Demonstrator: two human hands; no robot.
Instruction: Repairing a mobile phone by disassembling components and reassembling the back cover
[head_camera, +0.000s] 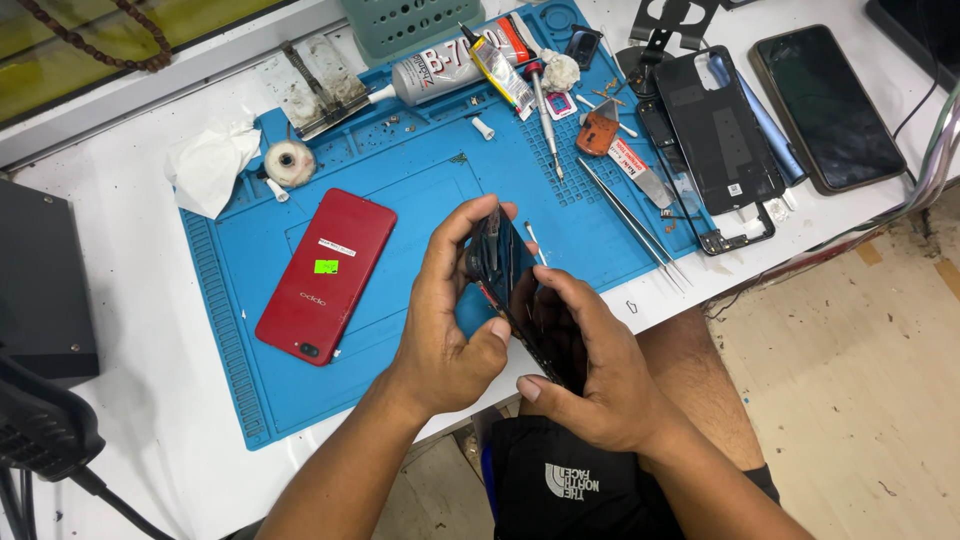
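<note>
Low centre of frame, I see both hands gripping one dark phone body (520, 300), held tilted on edge just above the front edge of the blue repair mat (240, 330). Left hand (445, 320) wraps the upper left side, thumb pressed near the lower edge, fingers curled over the top end. Right hand (590, 370) is closed on the lower right part, thumb tucked under, fingers across the back. Below them, black shorts (560, 480) and a bare knee at bottom centre.

Just left of the hands, a red phone back cover (325, 275) lies face down on the mat, w/ a white and a green sticker on it. Right of the hands, long tweezers (630, 220) lie diagonally on the mat's right part. Further up, a screwdriver (545, 110) and a white glue tube (440, 70) near the mat's top edge; a tape roll (290, 160) and crumpled tissue (210, 165) at upper left. Upper right, off the mat on the white table (130, 440): a black back cover (720, 125) over a phone frame, then a dark phone (830, 105) screen up. Green basket (410, 25) at top centre.
</note>
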